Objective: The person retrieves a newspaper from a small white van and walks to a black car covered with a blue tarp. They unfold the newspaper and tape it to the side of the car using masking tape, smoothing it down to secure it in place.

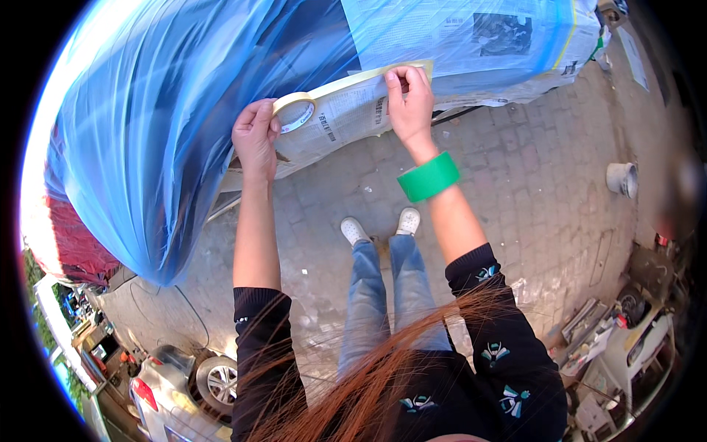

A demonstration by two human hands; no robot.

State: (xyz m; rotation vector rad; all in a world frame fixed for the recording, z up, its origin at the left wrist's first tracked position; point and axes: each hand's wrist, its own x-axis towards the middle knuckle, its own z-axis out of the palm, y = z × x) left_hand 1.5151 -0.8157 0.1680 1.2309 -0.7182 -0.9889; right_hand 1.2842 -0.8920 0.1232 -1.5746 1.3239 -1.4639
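My left hand (255, 138) is closed on a roll of cream masking tape (297, 114) at its left edge. From the roll a strip of tape (353, 79) runs right along the border between blue plastic sheeting (169, 132) and newspaper (346, 118). My right hand (410, 102) pinches the strip and the paper edge under it near the strip's far end. A wide roll of green tape (429, 177) sits round my right wrist like a bracelet. The sheeting and paper cover a large rounded body, which they hide.
Below the covered body lies a paved floor (515, 184), where my feet in white shoes (355, 230) stand. A whitish bucket (622, 180) is at the right. A car with a silver wheel (218, 383) shows lower left, and piled car parts (626, 331) lie lower right.
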